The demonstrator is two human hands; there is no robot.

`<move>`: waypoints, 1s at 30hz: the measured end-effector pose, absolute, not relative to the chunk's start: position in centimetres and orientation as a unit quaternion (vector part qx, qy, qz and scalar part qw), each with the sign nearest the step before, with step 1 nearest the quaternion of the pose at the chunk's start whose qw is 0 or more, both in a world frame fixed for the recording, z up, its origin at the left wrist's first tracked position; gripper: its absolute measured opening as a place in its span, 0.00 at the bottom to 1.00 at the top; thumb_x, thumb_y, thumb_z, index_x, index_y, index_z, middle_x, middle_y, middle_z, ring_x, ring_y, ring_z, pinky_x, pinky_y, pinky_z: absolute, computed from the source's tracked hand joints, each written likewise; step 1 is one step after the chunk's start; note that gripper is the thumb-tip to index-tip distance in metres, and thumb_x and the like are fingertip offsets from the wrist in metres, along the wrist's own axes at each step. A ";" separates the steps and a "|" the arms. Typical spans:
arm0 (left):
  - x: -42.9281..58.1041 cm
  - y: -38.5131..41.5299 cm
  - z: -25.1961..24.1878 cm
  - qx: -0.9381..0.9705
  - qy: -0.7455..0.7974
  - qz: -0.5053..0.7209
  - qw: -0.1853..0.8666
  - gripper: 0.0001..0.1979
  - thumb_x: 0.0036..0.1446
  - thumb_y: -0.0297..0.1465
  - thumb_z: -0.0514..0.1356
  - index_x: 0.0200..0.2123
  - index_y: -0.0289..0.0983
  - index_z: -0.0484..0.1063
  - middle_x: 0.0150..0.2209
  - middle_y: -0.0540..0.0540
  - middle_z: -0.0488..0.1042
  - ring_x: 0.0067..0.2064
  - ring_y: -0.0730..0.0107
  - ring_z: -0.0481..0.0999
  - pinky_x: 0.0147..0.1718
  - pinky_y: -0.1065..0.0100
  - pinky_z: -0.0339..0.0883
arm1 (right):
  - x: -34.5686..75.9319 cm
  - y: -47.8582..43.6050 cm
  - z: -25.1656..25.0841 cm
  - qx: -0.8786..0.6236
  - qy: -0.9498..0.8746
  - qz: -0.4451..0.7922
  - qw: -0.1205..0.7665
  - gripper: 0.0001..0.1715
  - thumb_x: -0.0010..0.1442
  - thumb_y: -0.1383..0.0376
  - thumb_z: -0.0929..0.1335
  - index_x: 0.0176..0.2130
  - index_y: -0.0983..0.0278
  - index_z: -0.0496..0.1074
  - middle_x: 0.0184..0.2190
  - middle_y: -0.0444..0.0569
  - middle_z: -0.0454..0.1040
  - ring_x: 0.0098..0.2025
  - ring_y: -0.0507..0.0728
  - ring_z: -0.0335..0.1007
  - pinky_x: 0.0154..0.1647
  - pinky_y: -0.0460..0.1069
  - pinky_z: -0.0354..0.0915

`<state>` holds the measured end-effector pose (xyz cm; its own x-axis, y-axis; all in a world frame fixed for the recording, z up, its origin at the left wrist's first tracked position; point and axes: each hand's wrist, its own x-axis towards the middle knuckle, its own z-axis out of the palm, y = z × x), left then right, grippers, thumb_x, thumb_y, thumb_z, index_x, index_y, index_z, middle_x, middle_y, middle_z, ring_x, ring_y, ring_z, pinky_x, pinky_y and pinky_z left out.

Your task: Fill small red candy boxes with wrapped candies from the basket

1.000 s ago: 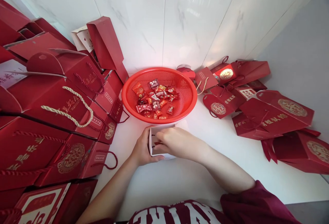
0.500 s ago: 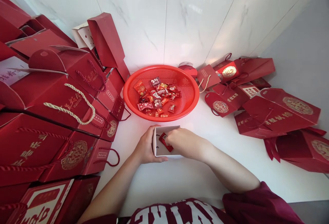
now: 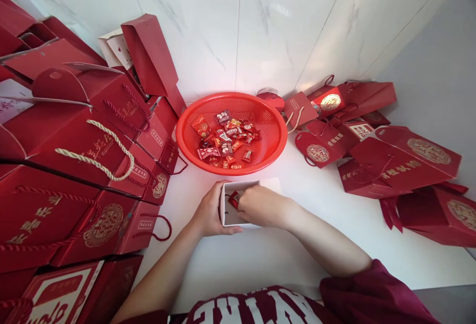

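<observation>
My left hand (image 3: 215, 215) grips the left side of a small open white box (image 3: 227, 222), its thumb along the near wall. The box sits low in front of the basket, its inside facing up. My right hand (image 3: 262, 206) reaches into the box from the right, fingers curled down and closed on a red wrapped candy (image 3: 234, 199), which shows partly beyond the knuckles. The fingertips are hidden. A dark little mark or string end shows at the inner left wall. Just beyond stands a red plastic basket (image 3: 277, 148) with many wrapped candies (image 3: 224, 148) inside.
Red gift boxes (image 3: 74, 133) with rope handles are stacked closely along the left. More red gift boxes (image 3: 401, 165) lie in a heap on the right. The white table (image 3: 316, 254) meets a marbled tile wall (image 3: 208, 27) behind the basket.
Inside the box, my right fingers and the red candy have shifted slightly up and to the left, with less of the candy showing. My left hand keeps its hold; the view has tilted a little.
</observation>
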<state>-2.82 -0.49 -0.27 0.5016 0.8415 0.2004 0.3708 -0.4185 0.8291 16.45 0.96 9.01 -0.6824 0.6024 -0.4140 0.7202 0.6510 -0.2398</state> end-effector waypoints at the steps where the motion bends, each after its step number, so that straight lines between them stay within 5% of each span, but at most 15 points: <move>1: -2.8 -0.5 -0.3 0.782 0.387 0.314 0.374 0.51 0.36 0.50 0.73 0.59 0.40 0.55 0.54 0.39 0.68 0.54 0.49 0.73 0.53 0.52 0.69 | 16.5 1.0 8.9 0.369 0.896 -0.198 0.148 0.12 0.64 0.65 0.67 0.40 0.68 0.80 0.39 0.56 0.81 0.39 0.61 0.78 0.35 0.49 0.62; 7: -3.0 -0.4 -0.5 0.780 0.381 0.313 0.384 0.51 0.36 0.49 0.73 0.60 0.41 0.54 0.55 0.39 0.67 0.55 0.47 0.72 0.55 0.51 0.68 | 16.1 1.2 8.7 0.354 0.902 -0.189 0.160 0.11 0.65 0.64 0.68 0.40 0.65 0.81 0.44 0.56 0.80 0.46 0.63 0.77 0.44 0.51 0.66; 12: -3.0 -0.3 -0.4 0.772 0.384 0.313 0.399 0.51 0.36 0.47 0.74 0.60 0.40 0.55 0.55 0.38 0.68 0.55 0.47 0.73 0.55 0.50 0.69 | 15.5 1.1 7.6 0.403 0.891 -0.149 0.145 0.13 0.65 0.68 0.66 0.44 0.71 0.80 0.45 0.62 0.78 0.44 0.65 0.77 0.41 0.53 0.69; 26: -2.9 -0.4 0.0 0.745 0.390 0.306 0.445 0.50 0.36 0.45 0.76 0.59 0.41 0.55 0.56 0.37 0.68 0.56 0.46 0.73 0.52 0.51 0.70 | 15.8 1.7 7.2 0.326 0.918 -0.169 0.152 0.12 0.62 0.74 0.66 0.38 0.72 0.80 0.37 0.60 0.80 0.39 0.64 0.78 0.37 0.51 0.67; 30: -3.0 -0.3 0.0 0.740 0.391 0.309 0.452 0.50 0.37 0.46 0.75 0.59 0.41 0.54 0.55 0.39 0.69 0.54 0.47 0.74 0.51 0.51 0.70 | 16.8 2.1 8.6 0.296 0.926 -0.214 0.099 0.12 0.65 0.72 0.66 0.42 0.68 0.80 0.42 0.55 0.80 0.43 0.60 0.77 0.41 0.49 0.66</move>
<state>-2.99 -0.29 0.02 0.5032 0.8579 0.1043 0.2983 -0.2857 0.9107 16.81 2.11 8.63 -0.8057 0.5048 -0.3100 0.5896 0.7340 -0.3371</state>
